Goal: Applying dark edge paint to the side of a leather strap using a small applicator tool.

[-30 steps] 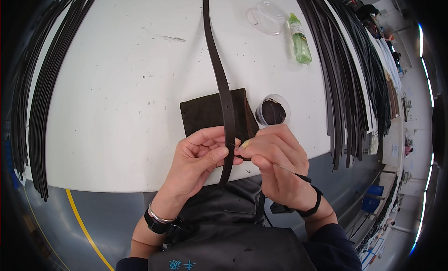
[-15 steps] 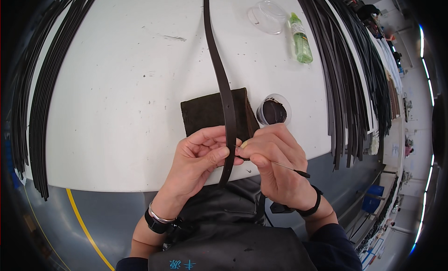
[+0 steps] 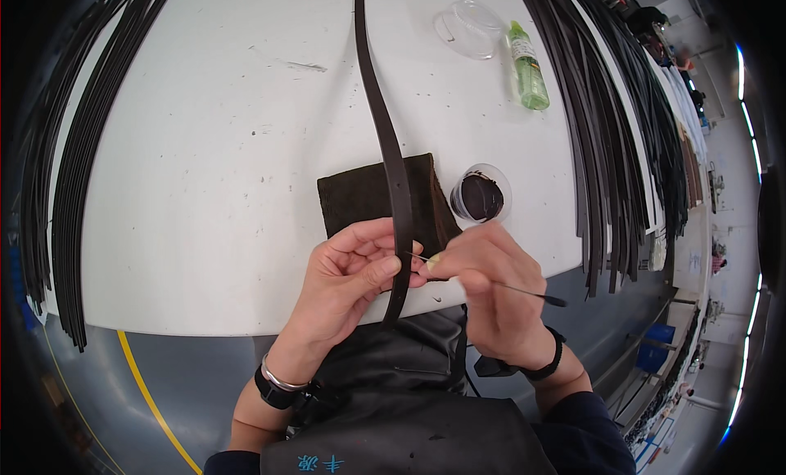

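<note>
A long dark leather strap [image 3: 381, 119] with small holes runs from the far edge of the view toward me, its near end hanging by the table's front edge. My left hand [image 3: 337, 280] pinches it near that end, thumb on top and fingers beneath. In my right hand [image 3: 503, 287] is a thin metal rod tool with a dark end [image 3: 553, 300]; its fine tip reaches the strap's right edge. A folded dark cloth [image 3: 352, 198] lies under the strap. Just beyond my right hand stands a clear plastic cup [image 3: 506, 187] holding dark paste or liquid.
The white table [image 3: 205, 180] carries bundles of dark strips at left [image 3: 82, 197] and right [image 3: 610, 139]. A green bottle [image 3: 531, 81] lies at the far right beside a clear round lid [image 3: 476, 27]. My black apron [image 3: 409, 426] hangs below the table edge.
My right hand has shifted slightly right with the rod tool, whose dark end now sits farther right. The left hand has barely moved on the strap.
</note>
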Action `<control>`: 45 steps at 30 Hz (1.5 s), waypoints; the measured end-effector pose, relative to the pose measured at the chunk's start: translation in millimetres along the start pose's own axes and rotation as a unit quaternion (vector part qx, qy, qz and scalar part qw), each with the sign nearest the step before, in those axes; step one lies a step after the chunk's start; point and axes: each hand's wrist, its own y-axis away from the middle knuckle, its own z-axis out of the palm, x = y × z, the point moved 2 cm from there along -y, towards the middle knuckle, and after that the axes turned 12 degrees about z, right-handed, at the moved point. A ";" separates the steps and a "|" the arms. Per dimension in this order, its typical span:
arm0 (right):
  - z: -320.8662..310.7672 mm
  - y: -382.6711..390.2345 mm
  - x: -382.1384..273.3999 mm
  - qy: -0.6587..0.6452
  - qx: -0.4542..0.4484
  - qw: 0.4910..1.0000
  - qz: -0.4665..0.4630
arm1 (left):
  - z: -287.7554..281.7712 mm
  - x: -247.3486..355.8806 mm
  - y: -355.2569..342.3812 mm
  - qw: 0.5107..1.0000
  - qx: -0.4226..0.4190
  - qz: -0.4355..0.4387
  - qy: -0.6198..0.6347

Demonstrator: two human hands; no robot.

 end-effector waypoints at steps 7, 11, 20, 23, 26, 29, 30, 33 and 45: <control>10.7 -10.0 13.9 -0.249 0.109 0.943 0.193 | 3.4 1.6 -0.1 1.000 0.021 -0.003 -0.010; 25.2 -16.9 16.3 -0.434 0.028 0.840 0.324 | 2.6 1.3 0.3 1.000 0.022 -0.003 -0.006; 1.2 -50.8 30.9 -0.287 0.067 0.920 0.257 | 3.1 0.3 2.7 0.999 -0.010 -0.036 -0.003; -7.6 -37.5 29.4 -0.202 0.096 0.949 0.222 | 1.0 0.3 2.4 1.000 -0.006 -0.029 0.001; -27.1 -16.7 36.6 -0.181 0.101 0.951 0.229 | 2.5 -0.2 3.7 1.000 0.010 -0.026 -0.007; -32.2 -7.1 50.9 -0.170 0.113 0.939 0.278 | 0.4 3.0 5.3 1.000 0.014 -0.011 -0.022; -33.7 -5.3 57.2 -0.062 0.115 0.967 0.221 | 0.4 2.0 5.3 0.999 0.014 -0.010 -0.028; -27.3 -5.7 65.6 0.059 0.152 0.980 0.111 | -0.7 1.2 4.5 0.999 0.011 -0.009 -0.032; -21.2 -5.0 74.1 0.122 0.118 0.981 0.096 | 2.5 -1.4 3.9 0.999 0.028 -0.007 -0.045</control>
